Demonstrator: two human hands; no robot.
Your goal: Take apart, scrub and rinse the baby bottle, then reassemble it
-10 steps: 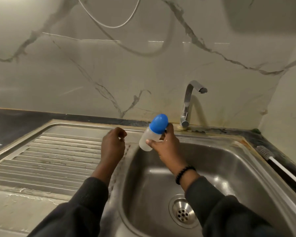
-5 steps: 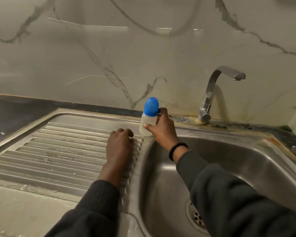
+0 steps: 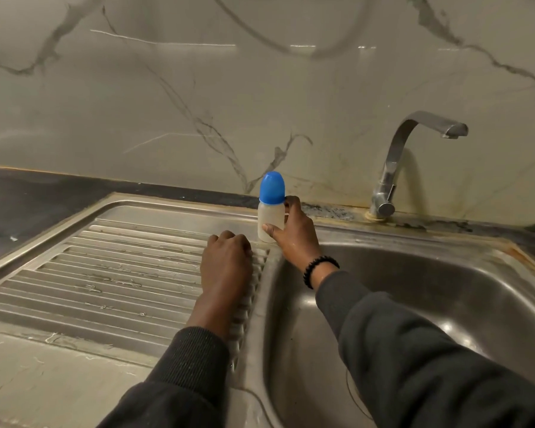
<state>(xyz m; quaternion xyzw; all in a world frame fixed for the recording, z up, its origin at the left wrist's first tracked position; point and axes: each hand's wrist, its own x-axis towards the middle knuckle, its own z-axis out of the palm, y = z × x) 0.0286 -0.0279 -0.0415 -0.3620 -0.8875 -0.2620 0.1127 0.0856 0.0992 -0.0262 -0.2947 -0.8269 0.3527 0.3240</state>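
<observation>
A small baby bottle (image 3: 270, 222) with a cloudy white body and a blue domed cap (image 3: 271, 186) stands upright on the steel ledge between the drainboard and the sink basin. My right hand (image 3: 295, 234) grips the bottle's body, thumb in front and fingers behind it. My left hand (image 3: 227, 257) rests knuckles-up on the ribbed drainboard just left of the bottle, fingers curled under and holding nothing.
The ribbed steel drainboard (image 3: 121, 267) stretches to the left. The sink basin (image 3: 414, 304) lies to the right, with a bent steel tap (image 3: 393, 180) behind it. A marble wall (image 3: 198, 88) backs the dark counter strip (image 3: 28, 199).
My right hand carried the bottle from above the basin leftward and stood it upright on the ledge. My left hand came down onto the drainboard. The view shifted left.
</observation>
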